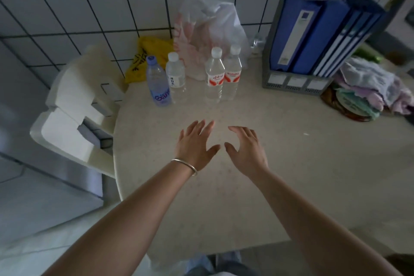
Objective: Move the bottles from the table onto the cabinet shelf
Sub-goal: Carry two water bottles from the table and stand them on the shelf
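Several water bottles stand upright in a row near the far edge of the beige table [291,175]. From the left they are a blue-capped bottle with a blue label [157,82], a clear bottle with a white label [176,76], and two clear bottles with red labels [214,74] [233,71] side by side. My left hand [195,143], with a silver bangle on its wrist, and my right hand [245,148] hover over the table's middle, palms down, fingers spread, holding nothing. Both hands are well short of the bottles. No cabinet shelf is in view.
Behind the bottles lie a yellow bag [145,56] and a white plastic bag [210,29] against the tiled wall. A grey file holder with blue binders [313,40] stands at the right, a pile of cloths [369,89] beside it. White foam pieces [74,105] sit left of the table.
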